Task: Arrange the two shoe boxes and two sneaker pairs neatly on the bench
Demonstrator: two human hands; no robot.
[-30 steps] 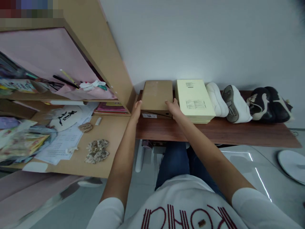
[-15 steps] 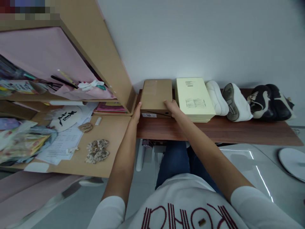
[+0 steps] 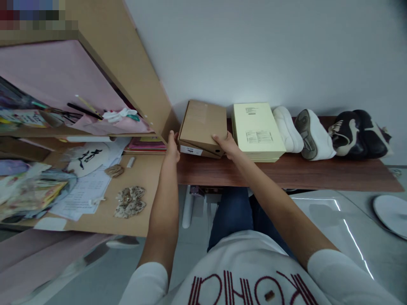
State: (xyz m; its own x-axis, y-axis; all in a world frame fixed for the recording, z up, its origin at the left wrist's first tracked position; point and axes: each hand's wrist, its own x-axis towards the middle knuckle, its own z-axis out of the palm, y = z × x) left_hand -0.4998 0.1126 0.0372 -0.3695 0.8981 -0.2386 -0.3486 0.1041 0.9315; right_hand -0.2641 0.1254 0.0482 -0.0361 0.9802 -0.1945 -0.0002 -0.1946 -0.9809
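A brown cardboard shoebox (image 3: 205,123) with a white label on its front sits skewed, its left side raised, on the left end of a dark wooden shelf (image 3: 210,173). My left hand (image 3: 173,147) is against the box's left side; its fingertips are partly hidden. Over the front right corner, my right hand (image 3: 226,143) has its thumb on the lid and its other fingers down the side, out of sight. Just to the right stands a pale yellow shoebox (image 3: 257,127), apart from the brown one.
White shoes (image 3: 288,129) and black shoes (image 3: 361,133) line the shelf's right part. A wooden desk (image 3: 136,173) adjoins on the left, holding papers, a white fan (image 3: 89,159) and a patterned scrunchie (image 3: 130,202). A tall cabinet side panel (image 3: 143,76) rises beside the brown box.
The brown shoebox has shifted left and turned, its left side now higher, with both hands moving along with it. The yellow box and the shoes stay in place.
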